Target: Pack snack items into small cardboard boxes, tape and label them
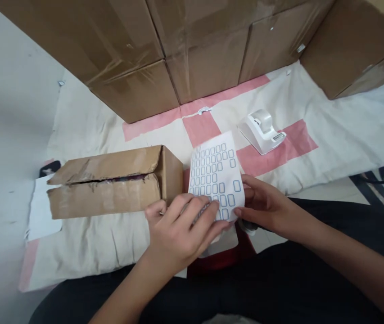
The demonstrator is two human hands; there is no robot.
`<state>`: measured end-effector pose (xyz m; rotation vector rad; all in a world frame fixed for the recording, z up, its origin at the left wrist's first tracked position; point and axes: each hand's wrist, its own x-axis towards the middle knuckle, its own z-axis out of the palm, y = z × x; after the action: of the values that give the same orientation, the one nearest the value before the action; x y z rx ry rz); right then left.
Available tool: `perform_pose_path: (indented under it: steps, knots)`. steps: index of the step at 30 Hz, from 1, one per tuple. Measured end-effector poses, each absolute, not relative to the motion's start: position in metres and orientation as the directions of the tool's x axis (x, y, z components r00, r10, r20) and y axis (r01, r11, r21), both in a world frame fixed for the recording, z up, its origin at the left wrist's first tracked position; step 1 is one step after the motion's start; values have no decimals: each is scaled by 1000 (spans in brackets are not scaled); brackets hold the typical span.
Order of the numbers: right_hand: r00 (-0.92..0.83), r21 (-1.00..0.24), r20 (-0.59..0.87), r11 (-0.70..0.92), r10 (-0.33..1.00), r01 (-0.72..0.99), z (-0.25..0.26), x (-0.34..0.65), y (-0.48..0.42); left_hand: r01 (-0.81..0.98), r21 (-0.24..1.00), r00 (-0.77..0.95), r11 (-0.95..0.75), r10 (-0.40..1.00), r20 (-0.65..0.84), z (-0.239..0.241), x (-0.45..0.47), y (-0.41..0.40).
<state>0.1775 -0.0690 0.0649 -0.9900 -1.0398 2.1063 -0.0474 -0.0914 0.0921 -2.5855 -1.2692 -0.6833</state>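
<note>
Farthest left of the sticker sheet lies a small cardboard box [110, 180] on the cloth [87, 243], its long axis running left to right, its torn top flaps meeting along a ragged seam. Its right end sits just beside the sheet. A white paper [41, 211] pokes out from under the box's left end.

The left hand [178, 231] comes next, lying over the lower left corner of the sticker sheet [217, 173]. Its fingers are spread slightly and curled, fingertips pressed on the sheet's lower rows; whether they pinch a single sticker cannot be told.

The sheet is white with rows of small blue-edged rectangles. Its long axis runs away from the person, leaning a little to the right at the far end, and its far edge curls upward.

The right hand [266, 207] holds the sheet's lower right edge, thumb on top, fingers tucked beneath.

Beyond the sheet to the right stands a white tape dispenser [262, 130] on the cloth. Large taped boxes [192, 49] line the far side.
</note>
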Motion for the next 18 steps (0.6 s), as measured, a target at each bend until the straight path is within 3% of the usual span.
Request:
perform_pose_path:
  steps: [18]
  knots:
    - [-557,-758,-431,-620,710,-203,72,167,-65,803,44,516,-595,730,448,87,-40,-100]
